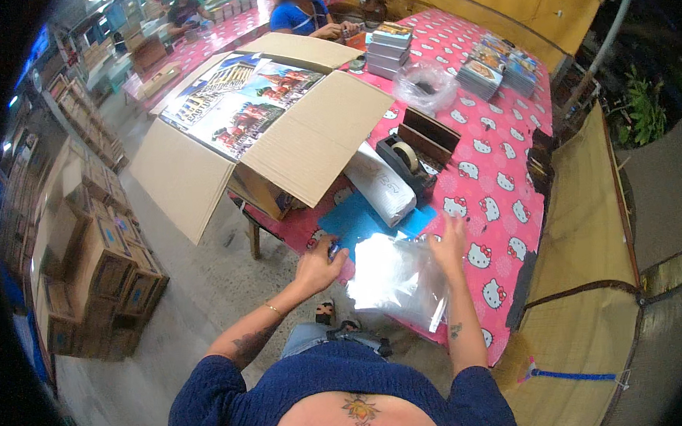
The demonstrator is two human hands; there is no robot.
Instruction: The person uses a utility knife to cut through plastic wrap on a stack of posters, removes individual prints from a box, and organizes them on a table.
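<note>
Clear plastic (398,275) touches the right hand (448,246); left hand (319,266) half-curled; both hands' grip unclear.

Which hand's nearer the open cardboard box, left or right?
Left. The left hand is on the near side of the open cardboard box, just beyond its flap; the right hand is farther right, at the clear plastic's right edge.
</note>
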